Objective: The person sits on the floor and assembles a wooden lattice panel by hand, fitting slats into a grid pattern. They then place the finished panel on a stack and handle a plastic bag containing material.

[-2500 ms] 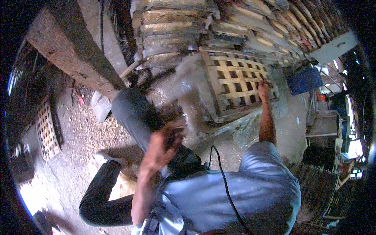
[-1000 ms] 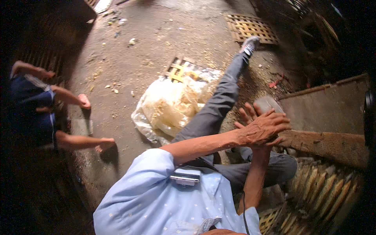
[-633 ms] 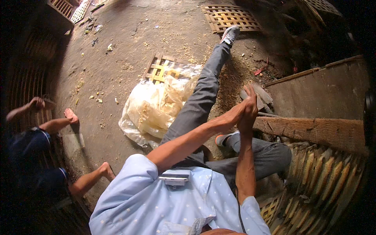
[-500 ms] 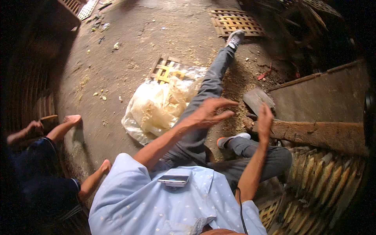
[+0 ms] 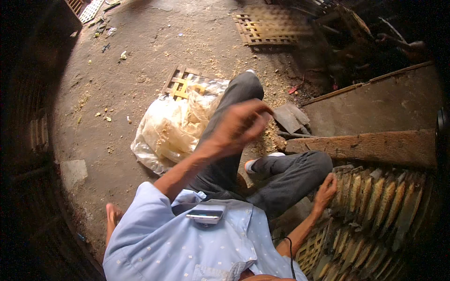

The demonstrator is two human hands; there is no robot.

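Fingers of the left hand (image 5: 236,122) blurred, bent; grip cannot be told. Crumpled plastic sheeting (image 5: 164,133) lies left of them on the floor (image 5: 136,61), partly over a woven lattice (image 5: 179,87). Right hand (image 5: 325,191): fingers bent, grip unclear, beside the right knee (image 5: 318,164) and ridged slats (image 5: 375,196).
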